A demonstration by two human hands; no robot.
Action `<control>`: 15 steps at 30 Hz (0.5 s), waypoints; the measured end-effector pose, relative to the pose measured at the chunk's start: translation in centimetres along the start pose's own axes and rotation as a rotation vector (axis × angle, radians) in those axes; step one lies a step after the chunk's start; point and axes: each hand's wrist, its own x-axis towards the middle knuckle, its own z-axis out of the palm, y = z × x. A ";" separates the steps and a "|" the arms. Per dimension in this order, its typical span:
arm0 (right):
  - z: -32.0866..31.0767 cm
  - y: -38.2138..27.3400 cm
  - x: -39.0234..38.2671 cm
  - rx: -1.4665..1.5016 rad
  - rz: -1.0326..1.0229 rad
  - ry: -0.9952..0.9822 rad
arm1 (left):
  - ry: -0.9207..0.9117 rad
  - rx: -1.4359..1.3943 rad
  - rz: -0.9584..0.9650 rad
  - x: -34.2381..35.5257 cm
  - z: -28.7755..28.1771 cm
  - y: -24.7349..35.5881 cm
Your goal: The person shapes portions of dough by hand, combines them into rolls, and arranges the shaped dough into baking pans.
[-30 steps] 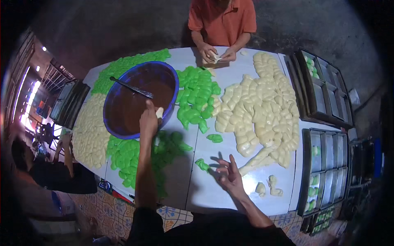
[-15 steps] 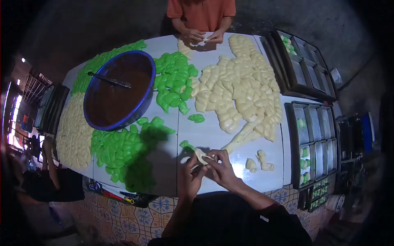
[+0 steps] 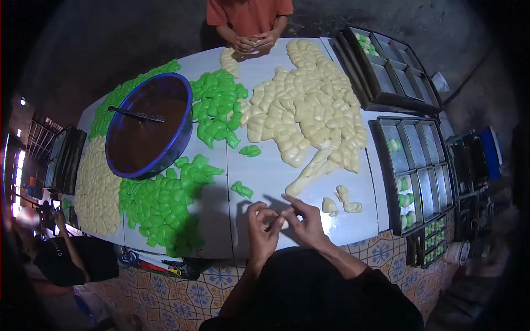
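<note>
Overhead | white table (image 3: 265,171) strewn with dough | patterned tile floor (image 3: 182,292) | dim room

The tabletop (image 3: 265,171) is white, strewn with bright green dough pieces (image 3: 165,204) and pale cream-yellow dough pieces (image 3: 303,110). A blue bowl (image 3: 179,138) holds dark brown filling (image 3: 138,138), and the trays (image 3: 419,171) at the side are dark grey. The person across wears an orange shirt (image 3: 248,14), and the floor (image 3: 182,292) shows cream tiles with a blue flower pattern.

Left hand (image 3: 262,227) and right hand (image 3: 305,222) meet (fingertips pinched).
</note>
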 end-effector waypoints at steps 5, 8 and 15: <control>-2.9 0.5 0.7 0.371 0.457 -0.589 | -0.107 -0.251 0.125 -0.3 -0.1 0.6; -2.3 2.8 0.8 0.129 0.023 -0.442 | -0.030 -0.320 0.087 0.0 -2.0 -1.7; -2.4 6.0 2.8 -0.276 -0.189 -0.216 | 0.265 -0.200 0.105 1.1 -3.5 0.2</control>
